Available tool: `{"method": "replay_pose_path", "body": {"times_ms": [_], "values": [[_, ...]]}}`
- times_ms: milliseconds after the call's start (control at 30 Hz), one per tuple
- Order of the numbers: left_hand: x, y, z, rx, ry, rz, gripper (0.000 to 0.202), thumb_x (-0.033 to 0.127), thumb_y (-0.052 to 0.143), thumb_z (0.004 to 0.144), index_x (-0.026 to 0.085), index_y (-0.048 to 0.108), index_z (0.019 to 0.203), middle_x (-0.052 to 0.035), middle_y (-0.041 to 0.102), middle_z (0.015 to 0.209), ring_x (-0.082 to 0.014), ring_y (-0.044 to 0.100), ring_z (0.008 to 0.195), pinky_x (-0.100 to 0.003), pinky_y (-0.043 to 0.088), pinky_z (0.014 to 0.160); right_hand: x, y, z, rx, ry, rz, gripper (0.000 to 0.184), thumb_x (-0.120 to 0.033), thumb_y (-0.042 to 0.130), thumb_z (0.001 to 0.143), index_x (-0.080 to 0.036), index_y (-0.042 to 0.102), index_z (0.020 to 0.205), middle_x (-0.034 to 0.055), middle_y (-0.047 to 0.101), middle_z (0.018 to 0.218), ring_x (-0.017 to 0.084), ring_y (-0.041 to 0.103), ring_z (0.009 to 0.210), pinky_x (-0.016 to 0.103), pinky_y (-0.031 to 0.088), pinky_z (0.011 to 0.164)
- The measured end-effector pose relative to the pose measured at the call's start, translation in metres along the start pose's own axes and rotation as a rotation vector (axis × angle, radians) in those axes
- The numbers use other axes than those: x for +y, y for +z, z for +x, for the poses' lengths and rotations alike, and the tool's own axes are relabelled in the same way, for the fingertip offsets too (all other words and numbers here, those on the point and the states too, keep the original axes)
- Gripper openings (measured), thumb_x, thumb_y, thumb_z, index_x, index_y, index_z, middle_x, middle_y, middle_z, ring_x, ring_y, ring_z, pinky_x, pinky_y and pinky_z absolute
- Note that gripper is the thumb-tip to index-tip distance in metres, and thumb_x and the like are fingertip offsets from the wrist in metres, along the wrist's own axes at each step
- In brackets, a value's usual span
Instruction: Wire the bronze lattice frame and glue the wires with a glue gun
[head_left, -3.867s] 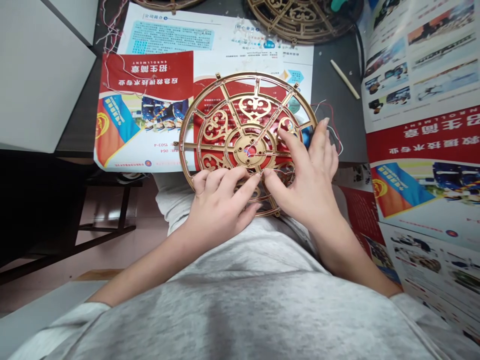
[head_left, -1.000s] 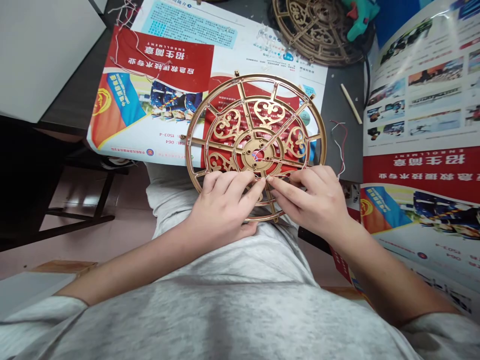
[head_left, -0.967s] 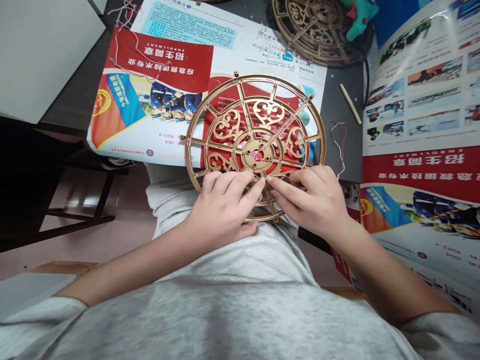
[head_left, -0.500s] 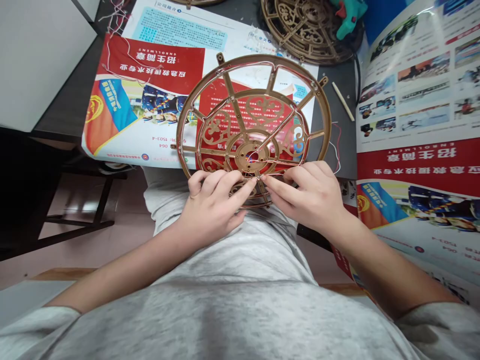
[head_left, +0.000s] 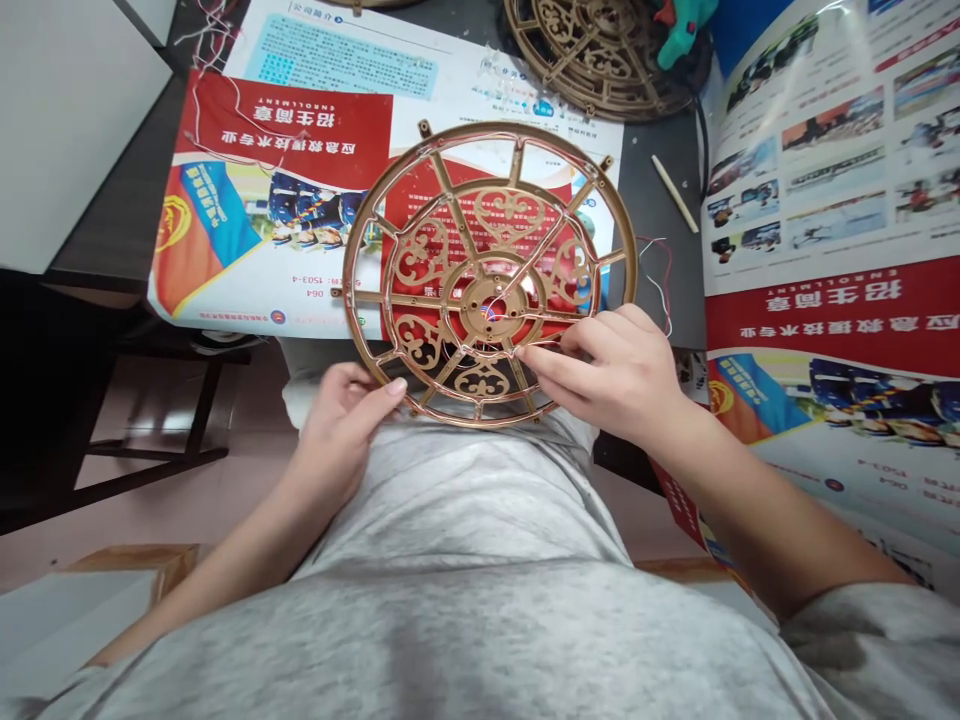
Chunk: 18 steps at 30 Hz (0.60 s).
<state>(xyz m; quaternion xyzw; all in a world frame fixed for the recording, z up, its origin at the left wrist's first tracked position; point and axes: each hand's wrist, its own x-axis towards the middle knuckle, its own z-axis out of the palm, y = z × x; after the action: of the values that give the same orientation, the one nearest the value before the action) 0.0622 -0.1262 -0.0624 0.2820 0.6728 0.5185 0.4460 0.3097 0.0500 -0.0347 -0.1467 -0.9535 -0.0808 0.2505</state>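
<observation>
Holding: a person in a gray sweatshirt (head_left: 465, 500) at a dark desk (head_left: 686, 320), a gold wheel (head_left: 487, 127) raised above the lap.

Desk: a red-and-white brochure (head_left: 262, 140) at upper left, a large poster (head_left: 825, 330) along the right, both printed in Chinese and upside down to the camera; a white panel (head_left: 67, 120) at far upper left.

Wheel: center of the frame, tilted, lower rim close to the sweatshirt; openwork scrolls and spokes around a round hub (head_left: 484, 310).

Nearby: a second wheel (head_left: 600, 55) at top center, a teal glue gun (head_left: 679, 30) beside it, a wooden stick (head_left: 675, 193) on the desk to the right, loose red and white wires (head_left: 654, 280) just right of the wheel.

Left hand (head_left: 337, 430): at lower left of the wheel, fingers apart and open, fingertips (head_left: 394, 386) just beside the rim.

Right hand (head_left: 607, 380): clamped on the wheel's lower right, fingers curled over the spokes, index fingertip (head_left: 519, 352) just below the hub.
</observation>
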Motion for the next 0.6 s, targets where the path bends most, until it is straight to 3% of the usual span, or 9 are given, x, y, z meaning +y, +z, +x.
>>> {"method": "replay_pose_path", "body": {"times_ms": [67,167,300,600], "values": [[-0.001,0.005,0.003,-0.196,-0.215,-0.185,0.055,0.05,0.071,0.085,0.016,0.05,0.122,-0.0083,0.064,0.119,-0.0108,0.066,0.093,-0.024,0.058,0.079,0.001,-0.001,0.0,-0.004,-0.008,0.011,0.018,-0.032,0.07,0.094,-0.031,0.075,0.111,-0.0004,0.06,0.075,0.013,0.046,0.072,0.033,0.029,0.071],[0.001,0.012,0.005,-0.323,-0.285,-0.25,0.052,0.048,0.077,0.083,0.011,0.06,0.114,-0.0125,0.069,0.114,-0.0144,0.071,0.091,-0.024,0.063,0.079,0.005,-0.003,-0.001,-0.021,-0.035,0.048,0.02,-0.03,0.069,0.094,-0.029,0.075,0.113,0.0002,0.061,0.076,0.012,0.047,0.072,0.032,0.029,0.071],[0.007,0.015,0.002,-0.321,-0.278,-0.279,0.045,0.046,0.079,0.081,0.008,0.064,0.1,-0.0118,0.072,0.101,-0.015,0.072,0.082,-0.025,0.065,0.071,0.009,-0.004,-0.002,-0.043,-0.044,0.087,0.021,-0.029,0.067,0.095,-0.03,0.075,0.114,0.0001,0.062,0.079,0.012,0.047,0.072,0.031,0.029,0.072],[0.011,0.018,0.0,-0.268,-0.292,-0.337,0.046,0.044,0.085,0.075,0.008,0.063,0.094,-0.008,0.071,0.092,-0.0135,0.071,0.077,-0.024,0.065,0.067,0.009,-0.007,0.005,-0.087,-0.088,0.076,0.018,-0.027,0.066,0.095,-0.027,0.072,0.112,-0.0009,0.063,0.078,0.011,0.048,0.068,0.032,0.03,0.07]]}}
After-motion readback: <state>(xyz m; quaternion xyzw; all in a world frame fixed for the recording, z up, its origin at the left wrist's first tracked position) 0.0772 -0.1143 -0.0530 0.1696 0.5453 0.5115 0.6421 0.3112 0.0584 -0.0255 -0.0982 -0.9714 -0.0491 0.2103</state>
